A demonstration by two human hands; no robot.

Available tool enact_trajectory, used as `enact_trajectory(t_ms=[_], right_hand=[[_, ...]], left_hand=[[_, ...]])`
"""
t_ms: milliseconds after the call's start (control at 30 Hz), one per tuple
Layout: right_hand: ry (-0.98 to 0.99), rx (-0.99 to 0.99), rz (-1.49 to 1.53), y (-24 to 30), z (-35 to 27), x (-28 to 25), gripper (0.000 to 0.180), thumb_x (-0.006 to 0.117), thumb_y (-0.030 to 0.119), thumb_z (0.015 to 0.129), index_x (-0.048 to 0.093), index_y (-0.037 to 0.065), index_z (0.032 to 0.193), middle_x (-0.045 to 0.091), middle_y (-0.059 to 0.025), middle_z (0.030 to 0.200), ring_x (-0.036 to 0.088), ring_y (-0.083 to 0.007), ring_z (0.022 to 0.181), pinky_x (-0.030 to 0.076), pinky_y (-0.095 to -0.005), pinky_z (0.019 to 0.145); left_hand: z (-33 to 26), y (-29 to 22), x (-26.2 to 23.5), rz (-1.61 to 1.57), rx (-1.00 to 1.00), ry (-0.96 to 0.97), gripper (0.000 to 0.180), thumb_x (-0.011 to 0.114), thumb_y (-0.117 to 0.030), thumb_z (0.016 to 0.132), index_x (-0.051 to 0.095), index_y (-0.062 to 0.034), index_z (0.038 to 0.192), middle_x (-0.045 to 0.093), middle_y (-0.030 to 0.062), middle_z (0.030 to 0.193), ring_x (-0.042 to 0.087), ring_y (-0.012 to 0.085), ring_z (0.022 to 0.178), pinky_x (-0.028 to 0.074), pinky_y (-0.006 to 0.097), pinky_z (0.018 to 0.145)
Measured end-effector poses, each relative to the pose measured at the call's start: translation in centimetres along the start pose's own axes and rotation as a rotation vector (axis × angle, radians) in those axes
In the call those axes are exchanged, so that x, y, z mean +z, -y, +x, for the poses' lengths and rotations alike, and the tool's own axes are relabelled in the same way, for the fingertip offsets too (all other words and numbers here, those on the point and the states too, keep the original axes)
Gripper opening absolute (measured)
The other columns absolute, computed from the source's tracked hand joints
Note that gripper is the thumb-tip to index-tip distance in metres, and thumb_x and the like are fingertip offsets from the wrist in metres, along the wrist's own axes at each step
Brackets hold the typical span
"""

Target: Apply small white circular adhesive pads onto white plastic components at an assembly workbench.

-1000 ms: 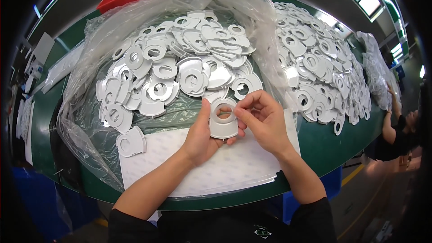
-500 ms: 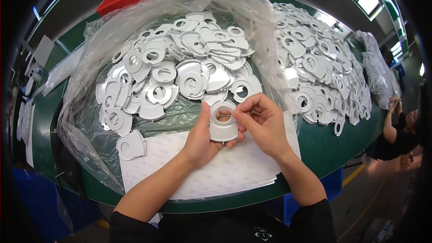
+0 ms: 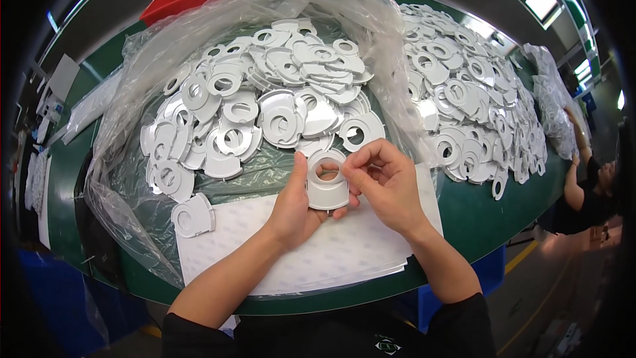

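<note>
While the left hand (image 3: 299, 207) cradles a white plastic ring part (image 3: 327, 184) from below, thumb on its left rim, the right hand (image 3: 384, 182) pinches narrowly at the ring's upper right edge, over the stack of white sheets (image 3: 344, 252) at the near edge of the green table (image 3: 477, 219). Because the pinch looks slight, the part may slip and drop onto the sheets. A careless elbow could also nudge the loose part (image 3: 193, 215) or drag the clear plastic bag (image 3: 165, 73), spilling the heap of parts (image 3: 265, 106)
</note>
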State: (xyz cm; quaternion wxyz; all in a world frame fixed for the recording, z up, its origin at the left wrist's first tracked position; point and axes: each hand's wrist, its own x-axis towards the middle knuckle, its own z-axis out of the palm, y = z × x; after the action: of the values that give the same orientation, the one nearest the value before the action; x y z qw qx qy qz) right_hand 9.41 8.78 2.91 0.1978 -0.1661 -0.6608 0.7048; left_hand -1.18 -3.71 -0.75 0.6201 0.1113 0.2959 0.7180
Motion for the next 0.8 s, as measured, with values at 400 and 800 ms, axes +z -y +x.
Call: enact_trajectory(t_ms=[400,800], right_hand=[[-0.025,-0.059,-0.032,-0.19,-0.11,0.30,0.009,0.062,0.001,0.084,0.054,0.000,0.085,0.058,-0.0040,0.073,0.055,-0.0071,0.054,0.043,-0.0201,0.049],[-0.041,-0.109,-0.097,-0.31,-0.14,0.39,0.007,0.063,0.000,0.082,0.056,0.000,0.084,0.060,-0.0046,0.074,0.056,-0.0078,0.053,0.043,-0.0207,0.051]], left_hand=[[-0.04,-0.11,0.34,-0.034,0.021,0.000,0.072,0.011,-0.066,0.092,0.050,-0.0069,0.110,0.059,0.0109,0.098,0.060,0.0205,0.083,0.043,0.028,0.061],[-0.24,-0.34,0.75,0.134,0.028,-0.028,0.025,0.043,-0.030,0.097,0.049,-0.0078,0.105,0.059,0.0075,0.093,0.060,0.0148,0.082,0.042,0.026,0.060]])
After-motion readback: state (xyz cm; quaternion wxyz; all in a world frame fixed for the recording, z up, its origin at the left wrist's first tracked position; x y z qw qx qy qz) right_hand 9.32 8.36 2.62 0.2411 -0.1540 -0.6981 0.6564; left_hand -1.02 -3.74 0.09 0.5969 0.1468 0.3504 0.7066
